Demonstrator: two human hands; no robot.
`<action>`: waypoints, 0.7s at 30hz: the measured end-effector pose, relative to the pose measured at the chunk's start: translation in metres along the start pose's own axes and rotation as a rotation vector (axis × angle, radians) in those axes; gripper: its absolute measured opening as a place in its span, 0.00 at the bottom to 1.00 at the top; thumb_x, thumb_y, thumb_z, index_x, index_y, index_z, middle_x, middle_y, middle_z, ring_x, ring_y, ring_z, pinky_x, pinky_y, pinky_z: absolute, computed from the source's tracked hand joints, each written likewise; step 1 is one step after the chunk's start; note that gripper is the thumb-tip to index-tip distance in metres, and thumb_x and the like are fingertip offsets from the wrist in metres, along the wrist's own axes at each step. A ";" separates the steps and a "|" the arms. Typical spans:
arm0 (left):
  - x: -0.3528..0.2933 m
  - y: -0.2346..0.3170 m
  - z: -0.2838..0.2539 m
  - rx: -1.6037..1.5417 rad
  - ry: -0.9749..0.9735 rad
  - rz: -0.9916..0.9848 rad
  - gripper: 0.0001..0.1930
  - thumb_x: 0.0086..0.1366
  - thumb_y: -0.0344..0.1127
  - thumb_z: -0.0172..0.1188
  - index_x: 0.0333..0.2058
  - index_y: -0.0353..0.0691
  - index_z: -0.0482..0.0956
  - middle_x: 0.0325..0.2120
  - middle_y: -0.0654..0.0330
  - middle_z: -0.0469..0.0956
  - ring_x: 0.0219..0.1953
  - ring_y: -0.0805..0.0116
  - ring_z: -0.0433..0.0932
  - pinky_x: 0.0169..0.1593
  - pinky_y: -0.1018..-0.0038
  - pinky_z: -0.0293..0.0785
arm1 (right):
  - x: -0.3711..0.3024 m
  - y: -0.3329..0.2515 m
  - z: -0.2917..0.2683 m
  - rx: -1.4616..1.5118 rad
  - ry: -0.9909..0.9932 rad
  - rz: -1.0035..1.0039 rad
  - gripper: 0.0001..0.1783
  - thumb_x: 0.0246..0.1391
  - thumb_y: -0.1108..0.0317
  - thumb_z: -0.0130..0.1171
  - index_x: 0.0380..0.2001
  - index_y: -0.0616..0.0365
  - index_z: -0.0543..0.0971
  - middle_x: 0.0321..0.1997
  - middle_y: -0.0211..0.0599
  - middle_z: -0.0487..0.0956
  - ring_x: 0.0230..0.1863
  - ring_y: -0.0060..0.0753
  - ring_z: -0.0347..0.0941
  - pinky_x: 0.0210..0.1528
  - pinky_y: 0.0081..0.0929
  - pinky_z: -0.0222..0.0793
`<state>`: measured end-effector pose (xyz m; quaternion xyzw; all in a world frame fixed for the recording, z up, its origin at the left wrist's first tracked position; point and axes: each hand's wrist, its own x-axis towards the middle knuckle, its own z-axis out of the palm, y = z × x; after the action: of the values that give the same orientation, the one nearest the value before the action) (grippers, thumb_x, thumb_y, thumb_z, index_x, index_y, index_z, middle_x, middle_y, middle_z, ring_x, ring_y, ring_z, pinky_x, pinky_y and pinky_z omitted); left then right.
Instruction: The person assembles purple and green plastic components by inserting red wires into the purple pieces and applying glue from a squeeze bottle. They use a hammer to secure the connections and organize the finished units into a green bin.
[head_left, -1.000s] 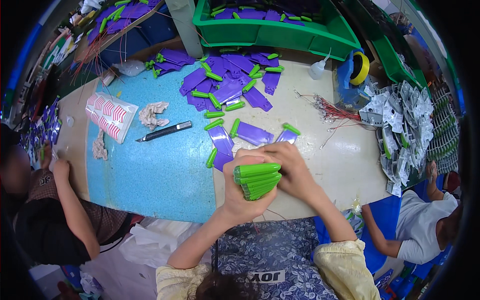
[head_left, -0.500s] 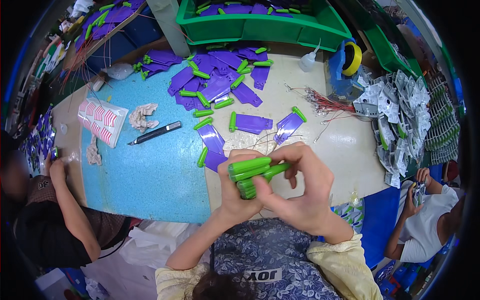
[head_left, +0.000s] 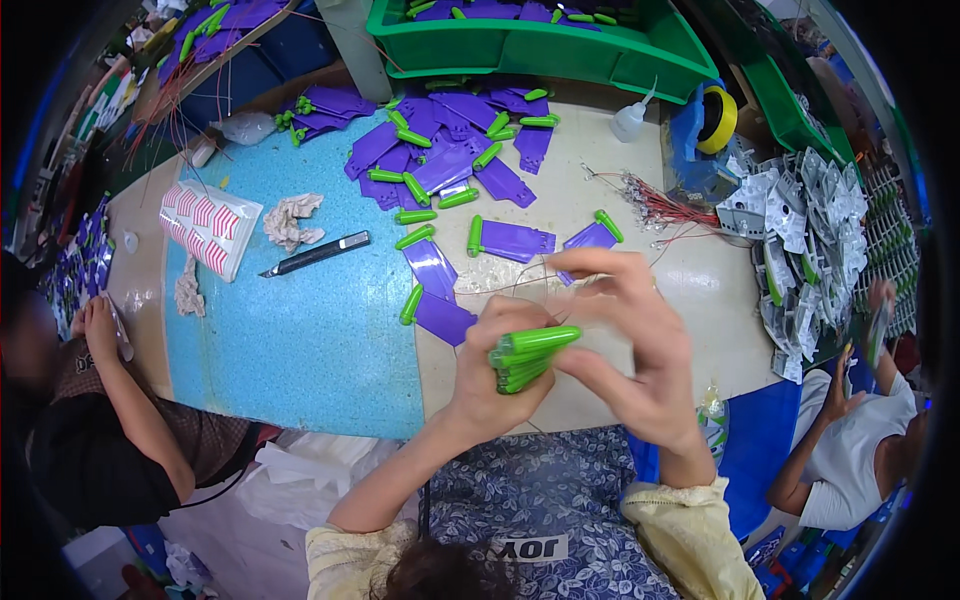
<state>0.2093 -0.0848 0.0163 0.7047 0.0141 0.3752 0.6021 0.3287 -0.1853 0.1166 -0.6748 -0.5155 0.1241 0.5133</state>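
Head view: just below the centre of the frame, the person's left hand (head_left: 490,375) is clamped around a stack of glossy bright-green tapering plastic pieces (head_left: 532,350), their ends pointing up toward the camera. The right hand (head_left: 640,345) is just to the right of the stack, thumb and fingers spread apart (it is blurred, and whether the thumb touches the nearest green piece one cannot tell). A thin dark-red wire (head_left: 487,292) runs above the hands.

Up and left of the left hand, a flat purple plastic panel with a green rounded end (head_left: 447,318) lies on the pale tabletop (head_left: 570,180); a second such panel (head_left: 515,241) lies higher, near the centre. A loose pile of purple panels with green ends (head_left: 440,160) fills the upper middle, below a long green plastic bin (head_left: 540,52).

At left, on a speckled light-blue mat (head_left: 300,350), lie a black-handled knife (head_left: 318,254), a crumpled whitish paper (head_left: 293,222) and a red-and-white striped packet (head_left: 210,228). At right, a fan of thin red wires (head_left: 665,208) reaches toward a heap of grey-white moulded plastic parts (head_left: 800,225).
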 end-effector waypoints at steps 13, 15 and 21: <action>0.048 0.046 -0.051 -0.577 0.548 -0.516 0.26 0.56 0.16 0.60 0.52 0.38 0.65 0.45 0.57 0.72 0.49 0.61 0.76 0.58 0.57 0.75 | -0.080 0.054 -0.030 -0.346 0.018 0.532 0.10 0.52 0.69 0.68 0.29 0.62 0.76 0.16 0.30 0.70 0.16 0.30 0.66 0.20 0.28 0.60; 0.072 0.064 -0.073 -0.615 0.568 -0.467 0.26 0.57 0.17 0.59 0.54 0.38 0.64 0.48 0.57 0.70 0.56 0.58 0.72 0.64 0.54 0.70 | -0.088 0.075 -0.019 -0.513 0.059 0.366 0.12 0.46 0.72 0.70 0.31 0.63 0.77 0.22 0.36 0.73 0.22 0.37 0.69 0.26 0.33 0.64; 0.199 0.091 -0.159 -0.595 0.568 -0.379 0.20 0.61 0.20 0.58 0.51 0.26 0.63 0.51 0.45 0.72 0.58 0.51 0.72 0.64 0.53 0.68 | -0.071 0.076 -0.013 -0.603 0.149 0.216 0.18 0.42 0.75 0.68 0.39 0.65 0.76 0.41 0.48 0.73 0.45 0.52 0.68 0.48 0.40 0.66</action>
<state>0.2256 0.1169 0.1955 0.3550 0.1991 0.4243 0.8089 0.3495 -0.2470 0.0343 -0.8545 -0.4155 -0.0299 0.3104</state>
